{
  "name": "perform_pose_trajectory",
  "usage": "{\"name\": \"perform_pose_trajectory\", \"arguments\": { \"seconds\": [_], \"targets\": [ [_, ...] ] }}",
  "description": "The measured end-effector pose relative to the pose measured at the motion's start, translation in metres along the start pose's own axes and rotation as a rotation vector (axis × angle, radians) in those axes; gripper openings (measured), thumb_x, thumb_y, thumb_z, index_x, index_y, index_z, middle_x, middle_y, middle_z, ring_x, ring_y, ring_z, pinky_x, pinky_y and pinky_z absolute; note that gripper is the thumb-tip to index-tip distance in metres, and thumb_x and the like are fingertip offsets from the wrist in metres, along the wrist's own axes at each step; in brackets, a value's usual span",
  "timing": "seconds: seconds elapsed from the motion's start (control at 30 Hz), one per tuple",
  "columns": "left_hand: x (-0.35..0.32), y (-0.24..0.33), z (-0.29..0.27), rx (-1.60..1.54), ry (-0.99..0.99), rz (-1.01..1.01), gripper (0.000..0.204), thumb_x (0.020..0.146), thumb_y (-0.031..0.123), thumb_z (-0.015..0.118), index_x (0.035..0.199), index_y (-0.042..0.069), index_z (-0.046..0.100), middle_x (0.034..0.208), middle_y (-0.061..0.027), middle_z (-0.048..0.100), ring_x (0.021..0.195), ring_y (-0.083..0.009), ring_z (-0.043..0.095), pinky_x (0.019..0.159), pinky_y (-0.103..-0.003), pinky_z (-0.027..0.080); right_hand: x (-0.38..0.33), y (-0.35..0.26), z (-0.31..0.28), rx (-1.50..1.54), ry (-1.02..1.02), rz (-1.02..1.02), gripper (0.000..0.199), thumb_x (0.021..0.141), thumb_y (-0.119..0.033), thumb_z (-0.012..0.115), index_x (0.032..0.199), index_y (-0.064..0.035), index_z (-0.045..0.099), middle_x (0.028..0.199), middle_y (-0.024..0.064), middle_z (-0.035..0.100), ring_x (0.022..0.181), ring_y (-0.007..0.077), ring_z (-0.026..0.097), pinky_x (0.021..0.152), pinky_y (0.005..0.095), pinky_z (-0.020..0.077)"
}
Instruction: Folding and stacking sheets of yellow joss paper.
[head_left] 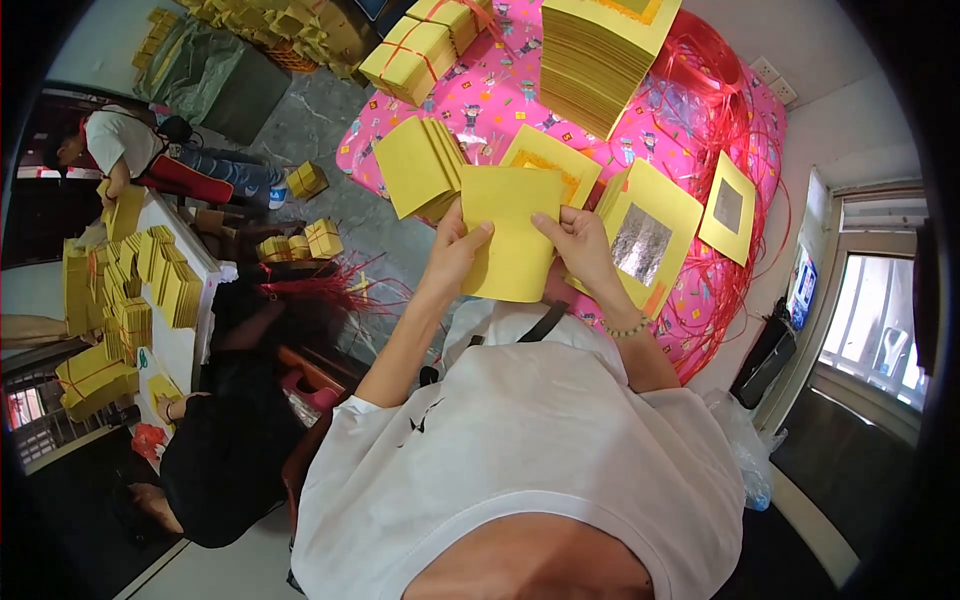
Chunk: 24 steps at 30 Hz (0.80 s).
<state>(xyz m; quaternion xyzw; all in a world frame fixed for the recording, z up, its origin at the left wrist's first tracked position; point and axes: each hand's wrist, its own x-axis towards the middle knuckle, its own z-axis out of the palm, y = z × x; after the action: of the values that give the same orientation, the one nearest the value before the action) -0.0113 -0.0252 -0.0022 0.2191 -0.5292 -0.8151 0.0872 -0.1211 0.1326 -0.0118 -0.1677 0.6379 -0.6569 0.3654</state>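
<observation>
Both hands hold one yellow paper sheet (pixel 512 232) up over the pink-covered worktop (pixel 505 95) — the left hand (pixel 458 250) pinches its left edge, the right hand (pixel 578 245) its right edge, fingers (pixel 548 222) pressed on the face. A tall paper stack (pixel 592 62) stands beyond, red string (pixel 735 120) beside it.

Tall yellow paper stack (pixel 600 60), pink patterned cloth (pixel 480 95), red string tangle (pixel 720 110), tied yellow bundles (pixel 410 55), seated person in black (pixel 225 450)

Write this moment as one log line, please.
left hand: holds yellow sheet | right hand: same sheet | near: foil-square sheets, tall stack
</observation>
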Motion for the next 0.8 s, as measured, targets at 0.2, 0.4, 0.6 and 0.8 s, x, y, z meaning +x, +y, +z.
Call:
{"name": "perform_pose_trajectory", "arguments": {
  "seconds": [0.2,0.4,0.6,0.8],
  "targets": [
    [-0.003,0.003,-0.011,-0.043,0.052,0.006,0.042,0.091,0.0,0.05,0.132,0.002,0.044,0.123,-0.009,0.058,0.111,-0.0169,0.058,0.094,-0.029,0.044,-0.006,0.002,0.009,-0.081,-0.096,0.095,0.027,0.093,-0.022,0.062,0.105,0.0016,0.067,0.079,0.0026,0.069,0.062,0.0055,0.06,0.053,0.0193,0.0463],
    [-0.016,0.0,-0.023,0.02,0.126,0.049,0.045,0.091,-0.001,0.05,0.136,0.002,0.041,0.126,-0.0086,0.056,0.114,-0.0166,0.055,0.095,-0.03,0.043,-0.008,0.011,0.023,-0.053,-0.144,0.162,0.029,0.09,-0.022,0.065,0.101,0.0051,0.067,0.086,0.0057,0.07,0.075,0.0067,0.063,0.065,0.0213,0.0495],
    [-0.032,-0.008,-0.041,-0.063,0.288,0.035,0.042,0.092,0.0,0.05,0.134,0.003,0.042,0.124,-0.0083,0.057,0.11,-0.0171,0.057,0.093,-0.03,0.045,-0.003,0.033,0.039,-0.109,-0.241,0.119,0.027,0.09,-0.021,0.064,0.102,0.004,0.065,0.086,0.0041,0.068,0.075,0.007,0.062,0.065,0.0224,0.0507],
    [-0.033,-0.011,-0.067,-0.085,0.437,0.066,0.036,0.093,0.002,0.05,0.129,0.003,0.046,0.121,-0.0084,0.059,0.107,-0.017,0.059,0.091,-0.03,0.047,0.01,0.042,0.061,-0.24,-0.233,0.125,0.027,0.086,-0.025,0.068,0.092,0.0007,0.066,0.073,0.0069,0.067,0.063,0.0091,0.061,0.058,0.0264,0.047]
  ]
}}
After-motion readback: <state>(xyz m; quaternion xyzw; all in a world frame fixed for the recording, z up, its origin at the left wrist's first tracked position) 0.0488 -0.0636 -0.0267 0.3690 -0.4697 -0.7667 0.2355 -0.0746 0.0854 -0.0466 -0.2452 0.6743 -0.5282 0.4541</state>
